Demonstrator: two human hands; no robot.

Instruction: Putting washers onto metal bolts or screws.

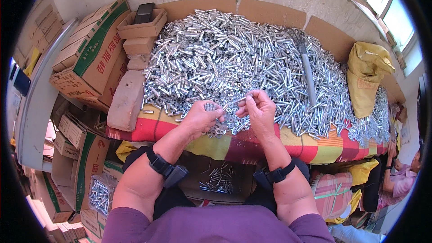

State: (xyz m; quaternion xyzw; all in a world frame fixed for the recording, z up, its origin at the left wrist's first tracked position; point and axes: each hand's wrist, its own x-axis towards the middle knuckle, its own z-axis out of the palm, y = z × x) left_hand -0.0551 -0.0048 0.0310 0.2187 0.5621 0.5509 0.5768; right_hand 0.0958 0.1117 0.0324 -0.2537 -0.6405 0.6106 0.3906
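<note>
A big heap of shiny metal bolts and sleeves (202, 54) covers the table before me, with small round washers (222, 128) along its near edge. My left hand (201, 118) is closed over the washers, and several small grey metal pieces (210, 106) show between its thumb and fingers. Their exact kind is hard to make out. Close beside it, my right hand (260, 109) pinches a slim metal bolt (240, 101) between thumb and fingertips. The bolt points toward the left hand; I cannot tell whether it touches anything there.
A brick (126, 101) and stacked cardboard boxes (96, 51) stand left. A grey rod (308, 78) lies on the heap, a yellow sack (365, 74) right of it. Below the checked cloth (211, 147), a box (220, 180) holds loose bolts. Another person (402, 180) sits far right.
</note>
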